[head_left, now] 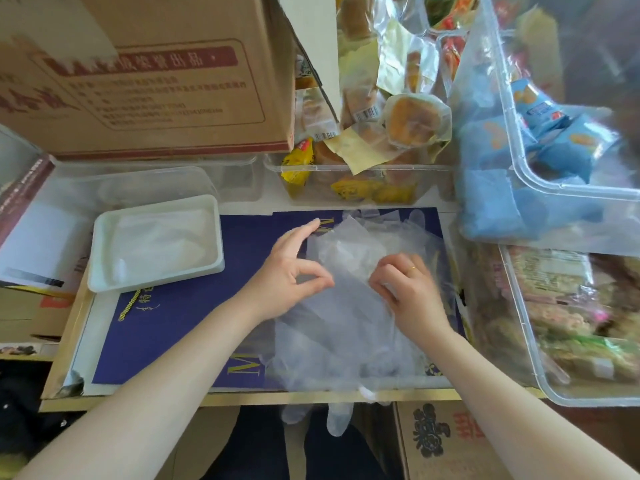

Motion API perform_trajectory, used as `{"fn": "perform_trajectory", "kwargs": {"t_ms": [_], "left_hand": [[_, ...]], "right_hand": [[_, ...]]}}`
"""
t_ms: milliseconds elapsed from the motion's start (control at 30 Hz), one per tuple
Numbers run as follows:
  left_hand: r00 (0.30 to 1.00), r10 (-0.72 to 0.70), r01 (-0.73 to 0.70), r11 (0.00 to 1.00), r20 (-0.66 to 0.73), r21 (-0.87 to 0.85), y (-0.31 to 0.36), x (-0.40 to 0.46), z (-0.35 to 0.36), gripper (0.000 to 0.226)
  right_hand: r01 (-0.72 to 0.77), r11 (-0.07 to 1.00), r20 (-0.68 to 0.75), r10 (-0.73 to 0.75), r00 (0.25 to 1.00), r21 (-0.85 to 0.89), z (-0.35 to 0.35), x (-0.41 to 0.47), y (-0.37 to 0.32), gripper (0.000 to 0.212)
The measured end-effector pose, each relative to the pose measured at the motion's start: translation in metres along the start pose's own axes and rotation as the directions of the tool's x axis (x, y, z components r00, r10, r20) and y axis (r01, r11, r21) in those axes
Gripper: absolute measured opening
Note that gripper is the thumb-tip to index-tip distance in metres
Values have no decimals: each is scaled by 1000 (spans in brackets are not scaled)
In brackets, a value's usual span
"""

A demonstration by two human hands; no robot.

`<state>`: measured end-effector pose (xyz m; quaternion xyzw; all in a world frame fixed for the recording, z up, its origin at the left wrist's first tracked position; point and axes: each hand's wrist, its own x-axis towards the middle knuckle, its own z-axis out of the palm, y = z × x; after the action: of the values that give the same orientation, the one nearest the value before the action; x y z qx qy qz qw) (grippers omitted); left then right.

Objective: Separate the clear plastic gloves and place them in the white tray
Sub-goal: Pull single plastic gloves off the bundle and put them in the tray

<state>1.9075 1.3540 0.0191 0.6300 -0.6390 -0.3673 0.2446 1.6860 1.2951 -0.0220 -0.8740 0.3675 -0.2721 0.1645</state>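
Note:
A loose pile of clear plastic gloves (349, 327) lies on a dark blue folder (180, 323), some glove fingers hanging over the front edge. My left hand (287, 271) pinches a glove edge between thumb and forefinger at the pile's left side. My right hand (405, 285), wearing a ring, presses down with curled fingers gripping the film on the pile's right side. The white tray (100, 254) sits to the left on the folder's corner, with clear gloves lying inside it.
A large cardboard box (145, 74) stands behind the tray. Clear bins of packaged snacks (367, 181) line the back, and further bins (540, 306) fill the right side. An empty clear container (145, 185) sits behind the tray. The surface's front edge runs just below the folder.

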Motion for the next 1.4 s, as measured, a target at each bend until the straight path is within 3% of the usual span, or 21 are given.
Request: {"fn": "perform_trajectory", "kwargs": {"t_ms": [133,200,267,300,367,433,467,500,600,667,767,867,933,1033,1167,1267,1333,1400], "left_hand": [[992,-102,115,976,79,-184,8,15,-6,10],[992,-109,120,971,61,-207,9,19,-9,15],[991,-131,134,970,28,-203,12,19,-14,17],[990,-139,139,966,17,-220,12,18,-16,19],[990,-138,136,956,10,-262,10,15,-21,20],[990,-141,135,943,2,-304,6,13,-25,18],[989,-150,138,936,-11,-323,4,12,-27,16],[987,-160,141,928,-28,-344,3,10,-30,15],[985,-164,130,905,-51,-406,2,4,-38,16],[986,-163,131,899,-41,-418,1,0,-43,15],[979,-193,146,881,-61,-450,-6,-5,-52,17],[974,-207,137,857,-88,-496,-13,-11,-60,22],[969,-220,135,850,-110,-509,-17,-14,-65,23],[954,-257,144,840,-151,-524,-23,-17,-72,13],[954,-279,176,812,-107,-556,-25,-20,-84,26],[978,-180,127,914,-102,-386,-28,-26,-95,14],[986,-128,102,969,-103,-226,-32,-30,-99,18],[989,-130,117,978,-67,-174,-40,-33,-102,20]], "right_hand": [[0,989,2,0,1000,146,-10,2,-4,4],[-38,977,15,36,999,211,-15,2,-4,14],[-178,921,15,184,983,346,-22,6,-11,33],[-284,847,13,312,950,449,-26,9,-16,47],[-469,569,54,596,801,675,-33,21,-25,67],[-535,245,211,728,652,808,-38,36,-27,64],[-561,181,278,722,634,808,-38,41,-26,54],[-594,211,312,691,652,776,-40,46,-28,41],[-626,435,340,570,748,647,-35,53,-36,11],[-608,468,341,536,773,642,-30,57,-45,3],[-578,469,390,441,809,668,-24,63,-56,22],[-572,553,468,334,819,606,-16,65,-64,46],[-563,590,448,347,824,579,-10,66,-71,40],[-580,490,356,478,803,651,-3,70,-85,8],[-596,256,370,584,722,761,1,72,-86,15],[-618,211,380,628,679,757,0,72,-85,14],[-629,237,344,670,658,740,0,71,-85,13],[-623,278,303,686,662,731,0,72,-88,17]]}}
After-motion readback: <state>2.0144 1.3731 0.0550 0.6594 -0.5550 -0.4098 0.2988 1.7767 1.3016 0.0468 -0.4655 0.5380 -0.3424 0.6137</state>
